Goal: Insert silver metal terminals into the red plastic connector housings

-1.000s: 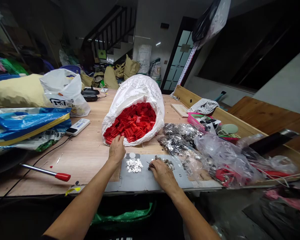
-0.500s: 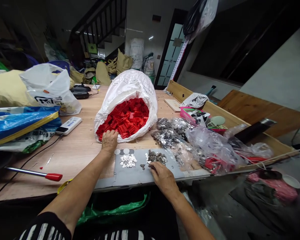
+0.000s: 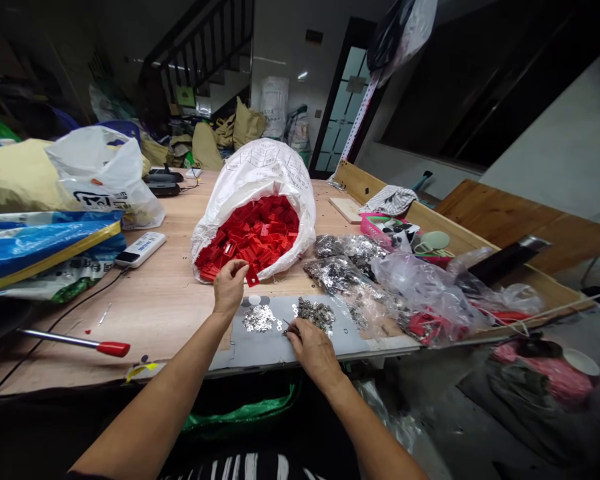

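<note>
My left hand (image 3: 229, 287) is lifted just in front of the white sack (image 3: 260, 170) of red plastic parts (image 3: 255, 237) and pinches one red part (image 3: 251, 277) between thumb and fingers. My right hand (image 3: 310, 348) rests on the grey card sheet (image 3: 265, 347), fingers closed on a small dark metal piece at the edge of a pile of small metal parts (image 3: 316, 312). A second, shinier pile of metal bits (image 3: 259, 318) lies on the sheet between both hands.
Clear bags of metal parts (image 3: 347, 273) and crumpled plastic lie right of the sheet. A red-handled tool (image 3: 75, 342), a white remote (image 3: 140, 248), a cable, blue and white bags (image 3: 40, 247) sit left. A pink basket (image 3: 385, 230) stands behind.
My left hand has come out of the sack's mouth, now raised with a red part. My right hand shifted slightly left along the metal pile.
</note>
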`<state>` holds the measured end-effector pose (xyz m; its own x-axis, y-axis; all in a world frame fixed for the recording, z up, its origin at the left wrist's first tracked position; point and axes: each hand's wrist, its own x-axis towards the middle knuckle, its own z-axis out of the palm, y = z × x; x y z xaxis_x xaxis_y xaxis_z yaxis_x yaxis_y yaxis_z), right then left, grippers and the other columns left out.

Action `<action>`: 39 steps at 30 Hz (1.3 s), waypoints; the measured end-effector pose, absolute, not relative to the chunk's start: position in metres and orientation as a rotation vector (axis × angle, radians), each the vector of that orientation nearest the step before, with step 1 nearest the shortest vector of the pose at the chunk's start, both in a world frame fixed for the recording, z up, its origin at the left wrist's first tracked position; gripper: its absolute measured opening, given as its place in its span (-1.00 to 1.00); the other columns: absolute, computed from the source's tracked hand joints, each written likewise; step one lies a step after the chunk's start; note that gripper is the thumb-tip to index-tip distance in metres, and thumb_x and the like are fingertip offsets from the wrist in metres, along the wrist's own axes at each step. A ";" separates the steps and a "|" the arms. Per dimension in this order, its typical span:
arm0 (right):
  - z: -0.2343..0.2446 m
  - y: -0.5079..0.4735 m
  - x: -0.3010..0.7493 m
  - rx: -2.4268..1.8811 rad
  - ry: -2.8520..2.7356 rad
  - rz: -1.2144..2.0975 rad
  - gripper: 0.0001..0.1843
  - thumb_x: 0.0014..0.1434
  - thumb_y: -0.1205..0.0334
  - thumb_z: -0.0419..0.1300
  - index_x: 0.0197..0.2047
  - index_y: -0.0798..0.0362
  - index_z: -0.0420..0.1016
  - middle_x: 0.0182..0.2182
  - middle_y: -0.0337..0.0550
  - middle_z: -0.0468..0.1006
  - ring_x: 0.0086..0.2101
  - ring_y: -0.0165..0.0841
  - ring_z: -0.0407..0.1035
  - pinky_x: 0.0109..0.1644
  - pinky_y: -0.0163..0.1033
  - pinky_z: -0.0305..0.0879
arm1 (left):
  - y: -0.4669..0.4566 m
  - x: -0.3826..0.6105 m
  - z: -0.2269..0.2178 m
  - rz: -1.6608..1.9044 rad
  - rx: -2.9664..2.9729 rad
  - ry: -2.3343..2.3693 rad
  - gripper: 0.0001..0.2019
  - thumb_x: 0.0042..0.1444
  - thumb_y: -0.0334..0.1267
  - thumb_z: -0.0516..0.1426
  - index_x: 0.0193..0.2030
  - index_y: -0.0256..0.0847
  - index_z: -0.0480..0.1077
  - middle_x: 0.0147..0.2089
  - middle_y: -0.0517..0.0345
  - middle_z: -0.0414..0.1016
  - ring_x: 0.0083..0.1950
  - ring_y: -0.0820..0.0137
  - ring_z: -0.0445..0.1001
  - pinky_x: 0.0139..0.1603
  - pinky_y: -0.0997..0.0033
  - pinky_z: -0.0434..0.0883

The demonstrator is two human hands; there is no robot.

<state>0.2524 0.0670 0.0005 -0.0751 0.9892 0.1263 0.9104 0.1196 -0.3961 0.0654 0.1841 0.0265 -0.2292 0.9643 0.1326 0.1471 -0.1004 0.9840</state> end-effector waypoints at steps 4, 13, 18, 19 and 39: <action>0.002 0.062 0.257 -1.829 -2.036 0.332 -0.91 0.23 0.34 0.08 -0.29 0.02 0.40 -0.31 -0.14 0.51 -0.25 -0.28 0.41 -0.19 -0.26 0.25 | 0.145 0.065 0.028 1.295 0.922 1.185 -0.84 0.17 -0.26 0.06 -0.15 -0.25 0.36 -0.25 0.08 0.51 -0.29 0.37 0.53 -0.20 0.26 0.48; 0.003 0.058 0.267 -1.804 -2.014 0.376 -0.83 0.21 0.38 0.09 -0.16 0.01 0.42 -0.18 -0.16 0.53 -0.18 -0.30 0.40 -0.12 -0.26 0.24 | 0.074 0.028 0.017 1.072 0.269 0.945 -0.90 0.17 -0.50 0.06 -0.29 -0.34 0.40 -0.31 0.01 0.52 -0.30 0.34 0.57 -0.18 0.22 0.57; 0.001 0.060 0.264 -1.816 -2.053 0.338 -0.88 0.20 0.35 0.10 -0.25 0.01 0.44 -0.26 -0.17 0.52 -0.24 -0.29 0.40 -0.18 -0.26 0.23 | 0.052 0.024 0.015 1.038 0.108 0.903 -0.91 0.15 -0.52 0.08 -0.24 -0.40 0.41 -0.31 -0.03 0.52 -0.29 0.29 0.58 -0.20 0.24 0.58; 0.001 0.061 0.263 -1.812 -2.050 0.332 -0.88 0.20 0.35 0.09 -0.27 0.01 0.44 -0.27 -0.17 0.52 -0.25 -0.29 0.40 -0.19 -0.26 0.22 | 0.049 0.025 0.015 1.038 0.086 0.891 -0.91 0.14 -0.53 0.09 -0.22 -0.41 0.40 -0.30 -0.06 0.52 -0.28 0.28 0.58 -0.17 0.24 0.58; 0.040 0.026 0.215 -1.304 -1.758 0.912 -0.89 0.22 0.20 0.13 -0.28 0.04 0.42 -0.40 -0.27 0.50 -0.39 -0.43 0.33 -0.29 -0.38 0.21 | 0.027 0.034 0.024 1.017 0.497 0.861 -0.60 -0.03 -0.46 0.27 -0.01 -0.19 0.41 -0.11 0.06 0.45 -0.20 0.41 0.47 -0.20 0.39 0.49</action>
<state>0.2149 0.0263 0.0399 -0.1981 0.9682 0.1530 0.4320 0.2264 -0.8730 0.0343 0.0270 0.0238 0.2518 0.8877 -0.3855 -0.5271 0.4599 0.7146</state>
